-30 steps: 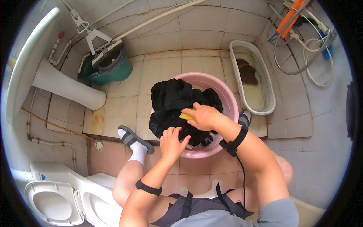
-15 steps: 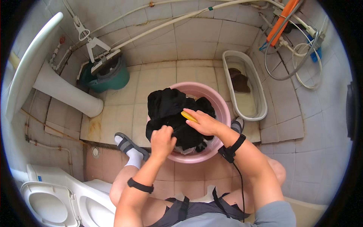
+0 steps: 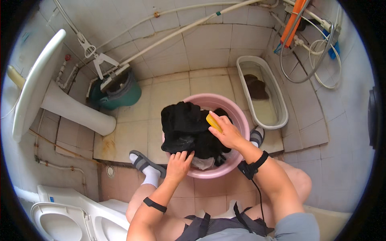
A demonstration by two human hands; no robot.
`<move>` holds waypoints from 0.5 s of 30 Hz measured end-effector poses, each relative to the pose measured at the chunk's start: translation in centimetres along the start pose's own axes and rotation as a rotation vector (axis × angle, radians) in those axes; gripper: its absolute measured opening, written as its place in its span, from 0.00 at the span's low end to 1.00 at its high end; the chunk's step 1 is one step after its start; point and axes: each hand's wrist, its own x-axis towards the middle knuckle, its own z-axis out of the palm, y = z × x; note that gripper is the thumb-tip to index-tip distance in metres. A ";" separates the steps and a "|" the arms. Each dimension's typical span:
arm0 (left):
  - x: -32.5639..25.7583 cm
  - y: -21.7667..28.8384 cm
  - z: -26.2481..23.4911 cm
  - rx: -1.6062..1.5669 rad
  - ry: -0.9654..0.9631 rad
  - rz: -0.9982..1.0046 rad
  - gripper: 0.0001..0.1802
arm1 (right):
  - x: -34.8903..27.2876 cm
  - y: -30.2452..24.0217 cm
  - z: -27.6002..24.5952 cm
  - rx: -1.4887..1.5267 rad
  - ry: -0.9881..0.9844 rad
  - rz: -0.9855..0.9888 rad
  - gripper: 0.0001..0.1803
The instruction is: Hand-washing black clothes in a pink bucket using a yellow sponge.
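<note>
A pink plastic basin sits on the tiled floor between my feet, with a wet black garment heaped in it and draped over its left rim. My left hand presses on the garment's near edge at the basin's front rim. My right hand grips a yellow bar of soap and holds it against the black cloth. Something white shows under the garment near the front.
A white oval tub with water and a dark cloth stands at the right. A green bucket sits at the back left beside a white sink pedestal. A toilet is at my lower left. Hoses hang on the right wall.
The view has shifted slightly. My left hand has slid from on top of the garment down to its near edge at the basin rim. My right hand keeps the soap on the cloth.
</note>
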 end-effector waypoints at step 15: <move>2.7 -3.7 0.8 -0.781 -0.005 -0.615 0.23 | -3.4 -1.2 6.5 -0.503 0.199 -0.097 0.31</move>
